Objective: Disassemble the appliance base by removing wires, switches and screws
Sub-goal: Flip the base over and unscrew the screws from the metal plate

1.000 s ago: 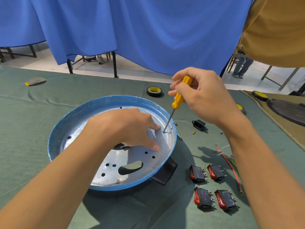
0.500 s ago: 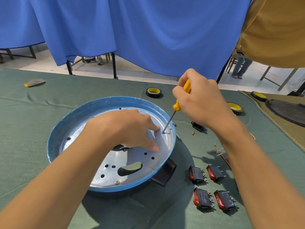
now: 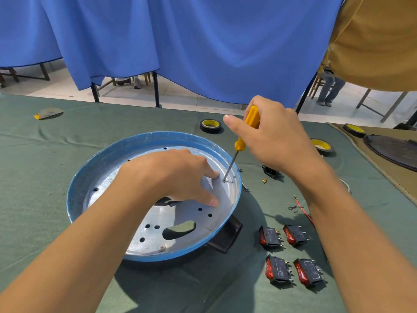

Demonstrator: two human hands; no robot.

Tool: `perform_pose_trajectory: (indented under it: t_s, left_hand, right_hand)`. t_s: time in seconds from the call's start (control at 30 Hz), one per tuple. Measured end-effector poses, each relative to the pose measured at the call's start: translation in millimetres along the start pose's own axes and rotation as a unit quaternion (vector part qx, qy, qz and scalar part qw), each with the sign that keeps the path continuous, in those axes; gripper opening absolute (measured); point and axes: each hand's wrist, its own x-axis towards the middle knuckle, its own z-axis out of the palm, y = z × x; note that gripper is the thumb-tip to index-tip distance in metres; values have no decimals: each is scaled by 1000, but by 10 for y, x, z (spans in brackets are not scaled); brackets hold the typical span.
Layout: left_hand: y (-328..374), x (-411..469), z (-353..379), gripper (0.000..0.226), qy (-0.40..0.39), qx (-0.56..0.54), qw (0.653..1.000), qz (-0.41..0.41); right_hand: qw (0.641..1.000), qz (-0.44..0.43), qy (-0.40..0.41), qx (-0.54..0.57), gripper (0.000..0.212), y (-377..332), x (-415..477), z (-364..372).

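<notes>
My left hand [image 3: 167, 175], fingers straight and spread, presses the shallow, blue-rimmed metal appliance base [image 3: 74, 195] down mid-table [image 3: 67, 136] so it won't spin, while my right hand [image 3: 275, 138] pinches the slim orange plastic screwdriver [image 3: 239, 144], its tip seated in the screw [image 3: 224, 180] by the base's right rim.

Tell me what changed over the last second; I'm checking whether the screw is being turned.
The right hand turned round the yellow screwdriver, its thumb now stretched out to the left. The tip stayed on the screw; the left hand stayed pressed on the appliance base.
</notes>
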Motion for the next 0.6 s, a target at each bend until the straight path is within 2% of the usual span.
perform_pose_trajectory:
  t_s: [0.1, 0.3, 0.43, 0.6]
  left_hand:
    - [6, 0, 1, 67, -3, -1, 1000, 2]
    - [10, -5, -20, 68, -4, -1, 1000, -2]
    - [29, -15, -27, 65, -3, 2, 1000, 5]
    - [51, -32, -46, 63, -1, 5, 1000, 7]
  right_hand:
    - [1000, 0, -6, 23, 22, -6, 5, 20]
    - [999, -38, -12, 36, 33, -67, -27, 30]
    - [996, -89, -9, -17, 23, -65, -28, 49]
    - [993, -109, 55, -7, 30, -83, -13, 28]
